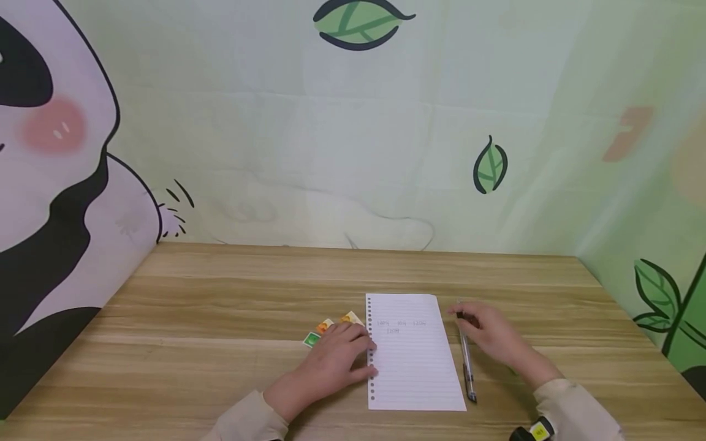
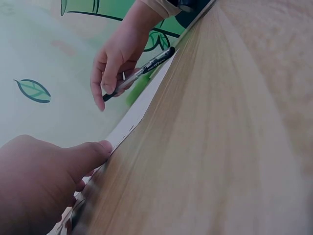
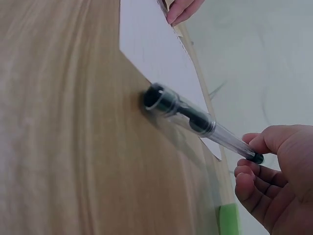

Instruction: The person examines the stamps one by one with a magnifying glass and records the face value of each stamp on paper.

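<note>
A sheet of lined, hole-punched paper (image 1: 413,367) lies on the table with some faint handwriting near its top. My left hand (image 1: 336,356) rests at the paper's left edge; its thumb (image 2: 95,152) touches that edge. To the right of the sheet, my right hand (image 1: 491,331) pinches one end of a clear pen with black parts (image 1: 467,367) between thumb and fingers. The pen (image 3: 190,120) slants over the tabletop, its other end toward the near side. Partly hidden beyond the left hand are small cards, a green one (image 1: 311,339) and orange-yellow ones (image 1: 351,317).
The wood-grain table (image 1: 220,306) meets a printed backdrop (image 1: 265,135) with leaves and a panda at its far edge. A small green block (image 3: 229,219) sits near the right hand. A black device with a yellow label (image 1: 537,430) is at the right wrist.
</note>
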The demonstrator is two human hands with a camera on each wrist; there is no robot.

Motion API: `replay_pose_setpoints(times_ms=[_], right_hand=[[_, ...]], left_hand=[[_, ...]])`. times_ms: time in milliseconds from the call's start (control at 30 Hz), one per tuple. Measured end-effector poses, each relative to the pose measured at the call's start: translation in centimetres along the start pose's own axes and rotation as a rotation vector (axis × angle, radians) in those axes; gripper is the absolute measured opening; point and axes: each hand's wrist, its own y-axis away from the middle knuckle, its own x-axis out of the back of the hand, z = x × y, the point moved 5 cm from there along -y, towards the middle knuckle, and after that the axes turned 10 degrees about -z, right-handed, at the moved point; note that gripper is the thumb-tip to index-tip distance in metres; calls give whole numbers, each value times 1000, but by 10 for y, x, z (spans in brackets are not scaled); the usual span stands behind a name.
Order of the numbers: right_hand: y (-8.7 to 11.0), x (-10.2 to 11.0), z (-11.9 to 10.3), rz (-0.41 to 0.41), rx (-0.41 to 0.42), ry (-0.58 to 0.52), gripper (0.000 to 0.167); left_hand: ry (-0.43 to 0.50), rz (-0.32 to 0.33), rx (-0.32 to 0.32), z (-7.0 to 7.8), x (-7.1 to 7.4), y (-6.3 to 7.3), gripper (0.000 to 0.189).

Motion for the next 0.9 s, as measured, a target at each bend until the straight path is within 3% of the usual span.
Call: replay_pose_setpoints(times_ms=[300, 467, 900], right_hand=[[-3, -8, 4, 8, -50, 52, 35], [-3, -14, 7, -11, -81, 12, 39], [-4, -18, 4, -19, -104, 29, 39]], left_hand=[[-15, 8, -12, 1, 1, 0, 35], [-8, 13, -17, 1, 1, 1, 36], [3, -1, -1, 1, 2, 0, 35]])
